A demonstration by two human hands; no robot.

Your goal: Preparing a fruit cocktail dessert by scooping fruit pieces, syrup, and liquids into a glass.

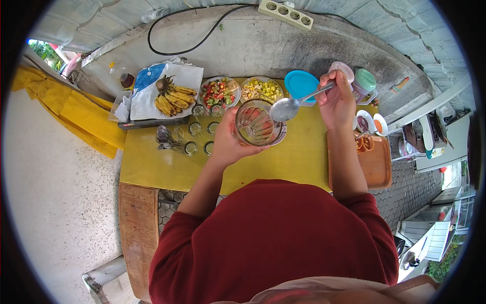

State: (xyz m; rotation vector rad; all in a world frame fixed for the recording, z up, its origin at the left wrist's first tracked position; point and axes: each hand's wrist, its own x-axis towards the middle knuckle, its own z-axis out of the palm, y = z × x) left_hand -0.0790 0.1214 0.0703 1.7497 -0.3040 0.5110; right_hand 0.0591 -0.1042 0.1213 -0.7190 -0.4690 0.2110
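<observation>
My left hand is wrapped around a clear ribbed drinking glass, its mouth tipped towards me. Reddish tints show through its wall; whether they lie inside or behind it I cannot tell. In my right hand is a metal spoon, pinched by the handle, its bowl over the glass's right rim. Beyond the glass stand a plate of mixed diced fruit and a plate of diced yellow and pale pieces. A round blue lid lies left of my right hand.
Several glasses and a glass mug of cutlery occupy the yellow table at left. Bananas rest behind them. At right are a brown tray, small white bowls and lidded plastic jugs. A wooden bench adjoins the table.
</observation>
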